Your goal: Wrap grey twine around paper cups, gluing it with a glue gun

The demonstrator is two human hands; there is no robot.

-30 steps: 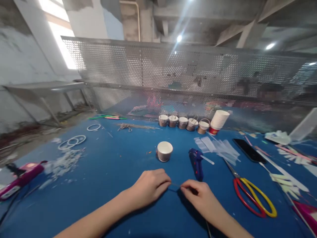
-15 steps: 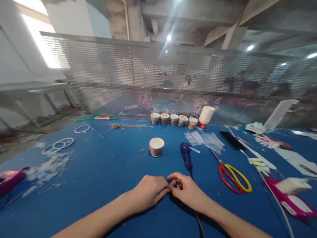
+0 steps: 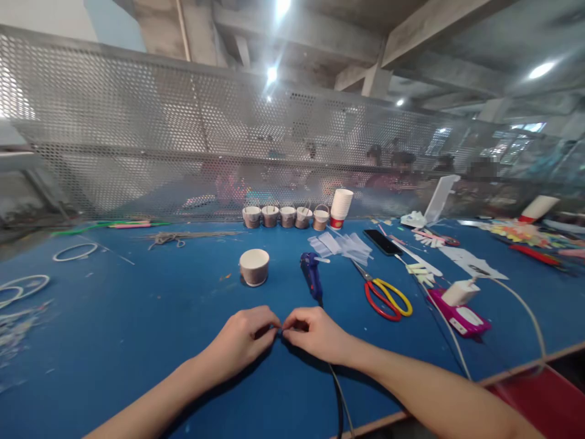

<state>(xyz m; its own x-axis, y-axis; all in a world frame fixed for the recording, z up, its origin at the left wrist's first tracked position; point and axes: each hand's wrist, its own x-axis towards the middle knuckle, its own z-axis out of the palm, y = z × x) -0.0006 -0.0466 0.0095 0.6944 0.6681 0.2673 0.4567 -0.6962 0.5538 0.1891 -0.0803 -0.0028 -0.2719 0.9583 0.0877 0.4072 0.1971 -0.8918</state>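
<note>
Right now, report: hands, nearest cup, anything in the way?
Left hand, right hand close together, contents unclear. Nearest cup upright beyond left hand. Glue gun beyond right hand.

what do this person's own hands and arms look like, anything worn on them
The left hand and right hand are bare, with no gloves. No sleeve, watch or bracelet shows on the left forearm or right forearm. No rings or markings can be made out; fingernail detail is too small to tell.

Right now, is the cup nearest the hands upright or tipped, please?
Upright: the cup stands base-down on the blue table, rim facing up.
</note>
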